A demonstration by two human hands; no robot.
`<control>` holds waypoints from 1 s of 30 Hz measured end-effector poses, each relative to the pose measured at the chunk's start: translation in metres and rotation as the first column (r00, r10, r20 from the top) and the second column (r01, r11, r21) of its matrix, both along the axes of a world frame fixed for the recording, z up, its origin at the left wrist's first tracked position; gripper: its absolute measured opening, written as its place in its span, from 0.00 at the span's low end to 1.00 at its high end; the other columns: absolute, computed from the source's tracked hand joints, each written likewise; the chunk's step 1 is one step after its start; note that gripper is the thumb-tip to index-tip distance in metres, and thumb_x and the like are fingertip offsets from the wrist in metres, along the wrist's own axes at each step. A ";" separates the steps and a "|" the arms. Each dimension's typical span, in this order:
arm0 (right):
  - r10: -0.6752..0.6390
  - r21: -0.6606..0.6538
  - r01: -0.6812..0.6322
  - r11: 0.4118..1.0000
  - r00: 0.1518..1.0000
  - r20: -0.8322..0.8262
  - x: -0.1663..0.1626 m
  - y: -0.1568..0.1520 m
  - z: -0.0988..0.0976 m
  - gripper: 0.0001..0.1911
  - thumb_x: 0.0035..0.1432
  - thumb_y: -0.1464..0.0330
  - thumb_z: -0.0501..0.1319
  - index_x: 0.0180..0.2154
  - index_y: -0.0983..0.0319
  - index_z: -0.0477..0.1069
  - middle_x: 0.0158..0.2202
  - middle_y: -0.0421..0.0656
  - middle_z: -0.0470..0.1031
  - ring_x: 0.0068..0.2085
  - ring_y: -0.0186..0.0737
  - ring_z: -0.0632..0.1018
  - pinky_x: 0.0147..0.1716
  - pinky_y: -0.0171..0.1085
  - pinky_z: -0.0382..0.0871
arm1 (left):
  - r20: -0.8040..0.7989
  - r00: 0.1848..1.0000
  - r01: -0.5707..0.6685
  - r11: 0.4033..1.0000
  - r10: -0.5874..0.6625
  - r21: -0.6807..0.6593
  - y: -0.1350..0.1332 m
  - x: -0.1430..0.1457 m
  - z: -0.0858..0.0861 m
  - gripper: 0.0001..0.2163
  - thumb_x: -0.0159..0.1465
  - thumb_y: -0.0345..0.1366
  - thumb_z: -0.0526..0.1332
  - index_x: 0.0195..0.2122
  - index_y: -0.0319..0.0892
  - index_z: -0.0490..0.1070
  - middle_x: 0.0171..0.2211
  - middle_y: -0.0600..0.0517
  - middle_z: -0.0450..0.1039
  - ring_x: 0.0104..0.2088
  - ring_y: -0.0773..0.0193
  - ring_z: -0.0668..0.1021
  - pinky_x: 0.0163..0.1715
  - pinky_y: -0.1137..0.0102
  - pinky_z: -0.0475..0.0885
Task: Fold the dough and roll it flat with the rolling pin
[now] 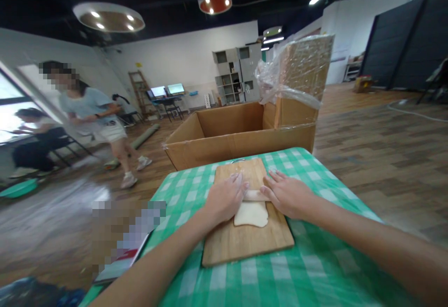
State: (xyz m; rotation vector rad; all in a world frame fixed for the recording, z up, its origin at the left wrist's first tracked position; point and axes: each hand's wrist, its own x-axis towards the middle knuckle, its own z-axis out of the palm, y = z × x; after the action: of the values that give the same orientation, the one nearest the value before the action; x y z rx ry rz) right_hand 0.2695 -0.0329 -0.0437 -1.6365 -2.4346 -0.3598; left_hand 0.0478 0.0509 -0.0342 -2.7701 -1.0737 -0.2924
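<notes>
A pale rolling pin [256, 195] lies crosswise over a flat sheet of dough [251, 215] on a wooden cutting board [245, 245]. My left hand [228, 196] grips the pin's left end, its fingers pointing forward. At the right end, my right hand [289, 194] presses on the pin with its thumb side, its fingers reaching past the board's edge. The near part of the dough shows below the pin; whatever lies under the pin and palms is hidden. Some white flour shows on the fingers and on the far part of the board.
A green checked tablecloth [315, 260] covers the table. Beyond its far edge stands a large open cardboard box [217, 146] with a plastic-wrapped carton [306, 69]. A blurred item [119, 265] lies at the left edge. A person [94, 111] stands on the left.
</notes>
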 end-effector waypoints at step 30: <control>-0.062 -0.059 0.057 0.997 0.995 -0.073 0.005 0.025 -0.001 0.30 0.76 0.57 0.42 0.59 0.71 0.71 0.63 0.60 0.71 0.66 0.56 0.69 0.63 0.53 0.61 | -0.058 0.997 0.060 0.998 -0.060 0.005 0.020 -0.001 -0.011 0.26 0.77 0.44 0.39 0.61 0.31 0.67 0.63 0.34 0.68 0.66 0.49 0.68 0.65 0.53 0.62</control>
State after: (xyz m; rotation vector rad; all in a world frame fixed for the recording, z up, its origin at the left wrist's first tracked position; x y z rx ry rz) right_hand 0.2744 -0.0077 -0.0443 -1.7164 -2.3663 -0.2360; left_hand 0.0464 0.0709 -0.0456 -2.7904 -0.9755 -0.2212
